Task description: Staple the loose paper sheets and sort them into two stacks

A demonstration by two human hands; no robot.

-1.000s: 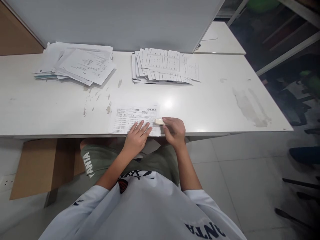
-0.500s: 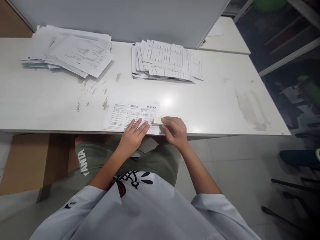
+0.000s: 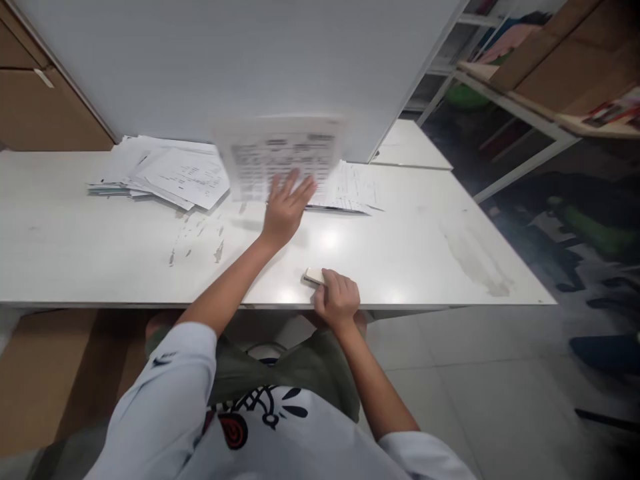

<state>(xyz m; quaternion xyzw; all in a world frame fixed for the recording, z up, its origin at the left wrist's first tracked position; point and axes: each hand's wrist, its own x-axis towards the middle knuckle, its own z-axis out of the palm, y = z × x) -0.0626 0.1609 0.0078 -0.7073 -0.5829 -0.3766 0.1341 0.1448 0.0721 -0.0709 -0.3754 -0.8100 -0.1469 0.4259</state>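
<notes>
Printed white paper form (image 3: 283,155) is up in the air over the far side of the long white table (image 3: 415,233), blurred, its lower edge against my left hand (image 3: 285,208). My fingers (image 3: 301,191) there are fanned wide apart and lie flat on the sheet; whether my thumb pinches it from the other side I cannot tell. That arm is stretched forward and straight, palm away from me. My right hand (image 3: 338,300) sits low at the table's near edge, knuckles up, fingers curled together around a small cream oblong block (image 3: 313,275) whose end sticks out to the left. Half a second ago the form lay flat at the near edge under my left palm, just beside the block; now it has gone up and forward, while my right hand has kept its grip and its place. Behind the form lies a fanned stack of printed sheets (image 3: 353,193), and to its left a loose pile of white papers (image 3: 165,175), both against the grey partition panel (image 3: 225,60)
</notes>
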